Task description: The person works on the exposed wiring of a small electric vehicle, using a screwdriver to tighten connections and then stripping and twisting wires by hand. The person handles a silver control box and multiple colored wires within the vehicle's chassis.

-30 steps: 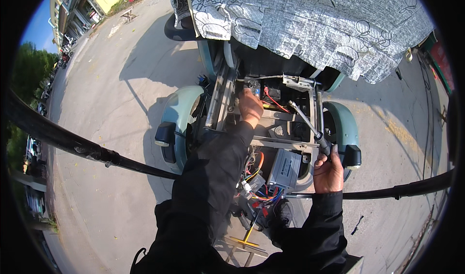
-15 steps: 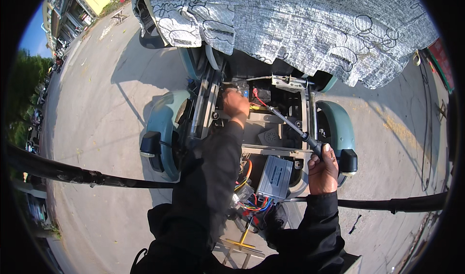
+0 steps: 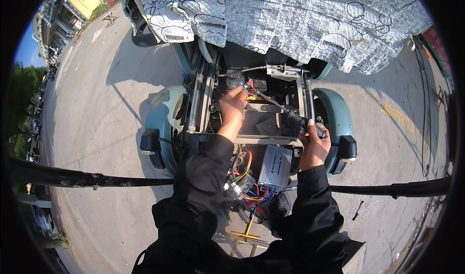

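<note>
In my right hand (image 3: 316, 145) is a long-shafted tool (image 3: 301, 119) with a black handle; its kind is hard to make out. Its thin metal shaft slants up and left across the open vehicle frame (image 3: 271, 140) toward my left hand (image 3: 232, 105). The left fingers are pinched together beside the shaft's far end, over a dark compartment with red and yellow wires (image 3: 252, 84). What they grip is too small to tell. Nearer me, a silver finned box (image 3: 275, 167) sits beside a bundle of coloured wires (image 3: 244, 179).
Teal fenders (image 3: 162, 116) with black lamps flank the frame. A white patterned quilted cover (image 3: 290, 22) hangs over the far part. Black handlebar-like tubes (image 3: 97, 178) reach out to both sides. A yellow-handled T-shaped tool (image 3: 248, 233) stands near my body. Concrete ground (image 3: 97, 138) surrounds everything.
My right hand has moved up and slightly left, bringing the tool's shaft end to my left fingers. The left hand has shifted slightly. The whole view has tilted a little.
</note>
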The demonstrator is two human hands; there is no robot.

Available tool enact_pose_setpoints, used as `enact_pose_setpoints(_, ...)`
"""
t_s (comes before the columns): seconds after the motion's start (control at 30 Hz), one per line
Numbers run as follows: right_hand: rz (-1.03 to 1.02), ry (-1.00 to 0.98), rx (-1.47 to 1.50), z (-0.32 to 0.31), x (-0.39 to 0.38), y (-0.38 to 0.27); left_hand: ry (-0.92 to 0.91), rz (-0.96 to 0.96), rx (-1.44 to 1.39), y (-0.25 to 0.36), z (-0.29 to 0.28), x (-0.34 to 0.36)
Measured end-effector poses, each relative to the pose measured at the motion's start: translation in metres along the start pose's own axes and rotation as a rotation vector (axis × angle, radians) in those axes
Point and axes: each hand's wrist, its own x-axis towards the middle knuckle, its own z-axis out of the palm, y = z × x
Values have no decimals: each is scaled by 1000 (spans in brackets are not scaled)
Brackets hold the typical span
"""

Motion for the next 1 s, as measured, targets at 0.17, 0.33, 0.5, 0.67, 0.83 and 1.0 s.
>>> enact_pose_setpoints(0.17, -18, -1, -36, 6, 5, 8, -56, -53, -7, 3, -4, -8)
enact_pose_setpoints(0.33, -48, -6, -54, 11, 9, 15, -109, -34, -2, 0, -10, -10)
enact_pose_setpoints(0.5, -71, 3, -71, 15, 10, 19, -132, -15, 5, -1, -11, -12)
enact_pose_setpoints(0.67, -77, 16, -51, 19, 13, 22, -144, 5, -24, 0, -9, -14)
enact_pose_setpoints(0.83, -345, -122, -175, 24, 9, 20, -136, -8, 67, -3, -6, -12)
enact_pose_setpoints(1.0, -667, -381, -766, 29, -11, -9, -131, -1, 67, -11, -7, -7)
